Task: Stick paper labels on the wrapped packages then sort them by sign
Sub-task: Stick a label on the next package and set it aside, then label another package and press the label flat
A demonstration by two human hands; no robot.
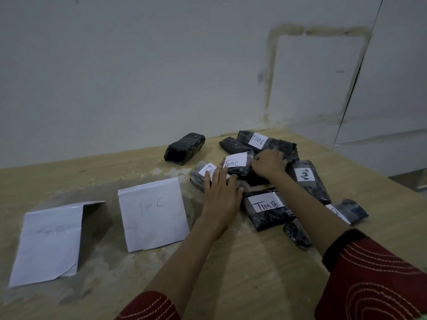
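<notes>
Several black wrapped packages lie in a heap on the wooden table (pixel 231 262). Most carry white paper labels: "TIM C" (pixel 235 163), another "TIM C" (pixel 258 140), "TIM A" (pixel 306 175), "TIM B" (pixel 265 205). My left hand (pixel 220 192) lies flat with straight fingers on a labelled package (pixel 199 175) at the heap's left edge. My right hand (pixel 269 162) has its fingers curled round the right end of the middle "TIM C" package. One unlabelled package (pixel 184 147) lies apart at the back.
Two folded white paper signs stand on the table's left: one reads "TIM C" (pixel 153 214), the other (pixel 49 243) has faint writing. A pale wall runs behind the table. The table's right edge falls off beyond the heap.
</notes>
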